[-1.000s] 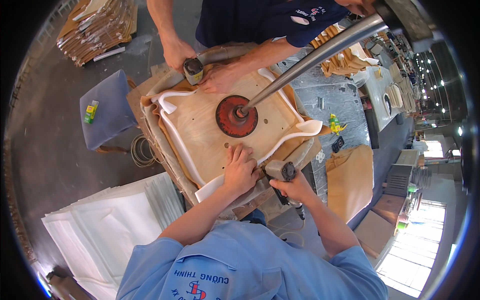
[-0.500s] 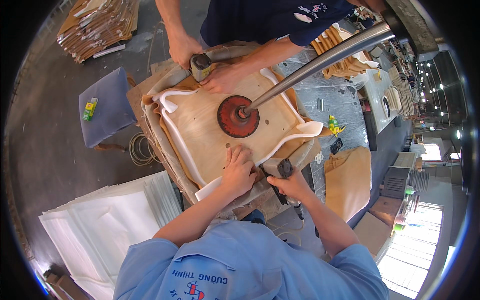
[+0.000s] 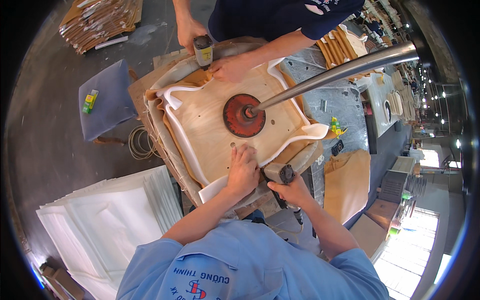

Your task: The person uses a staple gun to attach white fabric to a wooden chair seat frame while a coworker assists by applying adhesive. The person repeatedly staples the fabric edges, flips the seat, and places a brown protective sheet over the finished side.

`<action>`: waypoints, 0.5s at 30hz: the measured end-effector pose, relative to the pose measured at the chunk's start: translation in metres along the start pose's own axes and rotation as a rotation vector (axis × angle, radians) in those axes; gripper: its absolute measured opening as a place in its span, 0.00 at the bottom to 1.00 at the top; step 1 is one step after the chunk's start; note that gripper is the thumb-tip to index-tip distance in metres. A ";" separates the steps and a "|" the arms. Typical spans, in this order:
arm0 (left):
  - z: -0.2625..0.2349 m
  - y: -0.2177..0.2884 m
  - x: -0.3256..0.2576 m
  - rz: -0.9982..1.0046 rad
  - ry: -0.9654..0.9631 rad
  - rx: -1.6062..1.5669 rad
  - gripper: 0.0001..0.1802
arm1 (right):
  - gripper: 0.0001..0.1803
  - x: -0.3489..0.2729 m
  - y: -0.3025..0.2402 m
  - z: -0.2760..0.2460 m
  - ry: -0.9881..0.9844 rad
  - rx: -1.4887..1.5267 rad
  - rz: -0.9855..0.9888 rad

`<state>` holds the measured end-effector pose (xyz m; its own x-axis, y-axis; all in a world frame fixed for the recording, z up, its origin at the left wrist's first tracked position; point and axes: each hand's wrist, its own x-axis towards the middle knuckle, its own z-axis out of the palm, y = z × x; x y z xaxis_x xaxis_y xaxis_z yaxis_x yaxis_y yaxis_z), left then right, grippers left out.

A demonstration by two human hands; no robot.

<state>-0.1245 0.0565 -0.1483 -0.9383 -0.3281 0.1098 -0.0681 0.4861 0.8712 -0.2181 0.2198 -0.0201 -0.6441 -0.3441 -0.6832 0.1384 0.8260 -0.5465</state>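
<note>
In my right hand [image 3: 294,191] is a pneumatic staple gun [image 3: 278,173], its nose against the near edge of a plywood seat panel [image 3: 200,127]. My left hand [image 3: 243,169] lies on that same near edge, fingers stretched over the wood, just left of the gun. White foam [image 3: 182,142] and tan cover material [image 3: 167,122] come up around the panel's sides; under my left palm the edge is hidden. A round red press plate [image 3: 232,116] on a metal rod [image 3: 345,74] bears on the panel's middle.
Across the panel, a co-worker's hand [image 3: 231,68] rests by another staple gun [image 3: 203,50]. White foam sheets [image 3: 112,215] are stacked at lower left, near a blue-grey padded stool [image 3: 107,102] and a coiled hose [image 3: 141,142]. Tan material [image 3: 347,185] covers part of the right-hand table.
The view has shifted slightly. The co-worker's staple gun and hands have moved a little along the far edge. My hands keep nearly the same places on the near edge.
</note>
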 end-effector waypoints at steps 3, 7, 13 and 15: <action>-0.001 -0.007 -0.001 0.039 0.006 0.002 0.04 | 0.24 0.004 0.005 0.010 0.076 -0.040 -0.121; -0.017 -0.012 -0.006 0.040 -0.073 0.023 0.08 | 0.23 0.006 0.006 0.008 0.071 -0.029 -0.073; -0.017 -0.007 -0.002 0.042 -0.040 0.040 0.06 | 0.16 -0.008 -0.005 0.005 -0.001 0.095 -0.003; -0.014 -0.008 0.001 0.049 -0.024 0.026 0.05 | 0.16 -0.010 -0.004 0.010 -0.004 0.085 -0.005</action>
<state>-0.1202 0.0406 -0.1483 -0.9487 -0.2836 0.1399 -0.0303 0.5219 0.8524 -0.2045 0.2160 -0.0158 -0.6420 -0.3505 -0.6819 0.1983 0.7833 -0.5892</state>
